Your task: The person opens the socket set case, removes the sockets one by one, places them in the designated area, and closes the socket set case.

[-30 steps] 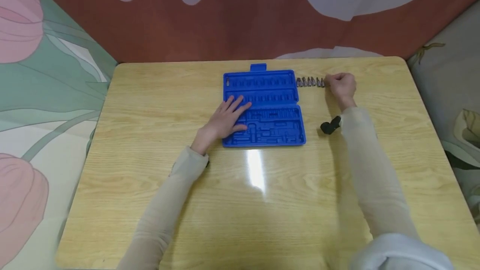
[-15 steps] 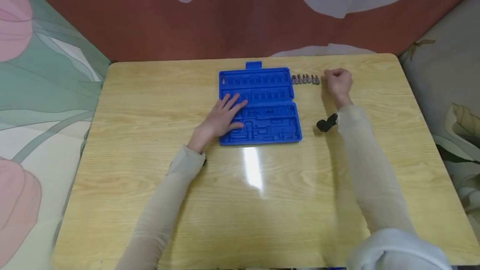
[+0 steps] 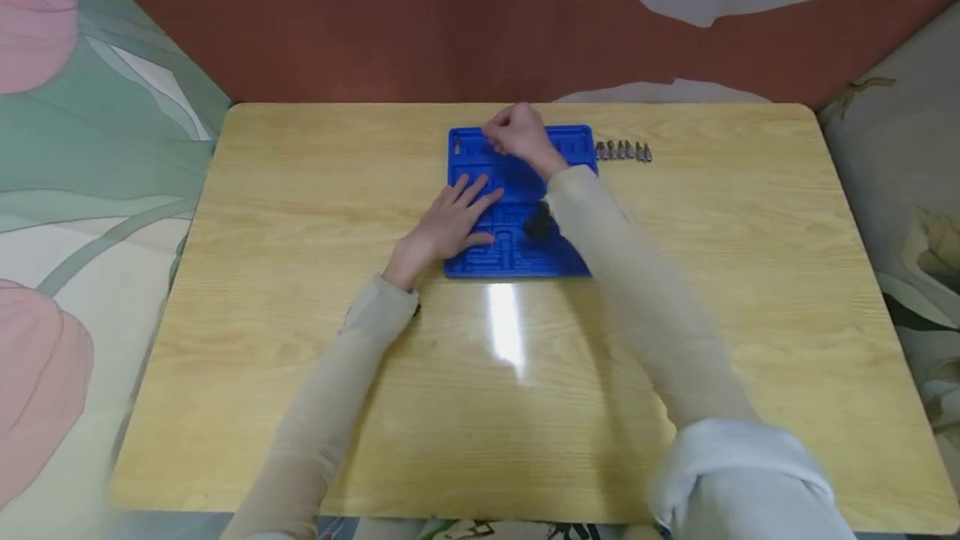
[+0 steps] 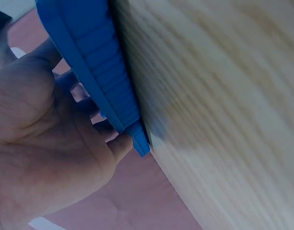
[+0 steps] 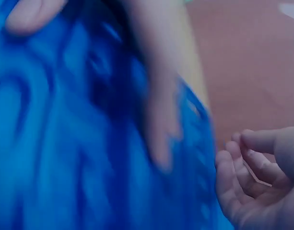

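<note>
Blue tool case (image 3: pixel 517 248) lies open on the bench (image 3: pixel 300 190), my left hand (image 3: pixel 448 227) resting flat with fingers straight on its left half, my right hand (image 3: pixel 517 133) over its far edge with fingers curled, contents indiscernible, while a row of bits (image 3: pixel 624 152) sits just beside the case.
</note>
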Tool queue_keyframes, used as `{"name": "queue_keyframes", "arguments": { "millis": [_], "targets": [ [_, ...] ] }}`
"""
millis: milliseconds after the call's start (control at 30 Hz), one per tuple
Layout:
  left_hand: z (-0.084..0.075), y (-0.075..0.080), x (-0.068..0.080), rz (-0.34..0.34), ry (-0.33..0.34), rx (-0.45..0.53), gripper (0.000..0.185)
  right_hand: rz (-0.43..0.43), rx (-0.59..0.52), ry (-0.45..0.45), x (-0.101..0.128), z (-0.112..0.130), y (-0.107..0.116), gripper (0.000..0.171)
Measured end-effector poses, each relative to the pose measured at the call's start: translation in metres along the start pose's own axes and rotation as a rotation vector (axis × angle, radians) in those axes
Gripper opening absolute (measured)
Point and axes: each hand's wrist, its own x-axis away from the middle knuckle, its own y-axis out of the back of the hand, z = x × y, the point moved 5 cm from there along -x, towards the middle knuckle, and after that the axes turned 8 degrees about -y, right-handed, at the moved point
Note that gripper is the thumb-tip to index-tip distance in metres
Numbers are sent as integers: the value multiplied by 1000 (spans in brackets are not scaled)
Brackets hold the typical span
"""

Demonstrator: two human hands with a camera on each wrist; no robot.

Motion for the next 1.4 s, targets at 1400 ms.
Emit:
{"name": "queue_keyframes", "arguments": {
  "millis": [1400],
  "targets": [
    [-1,2,3,39,16,-56,69,-204,202,-167,-11,13,-61,28]
  ]
}}
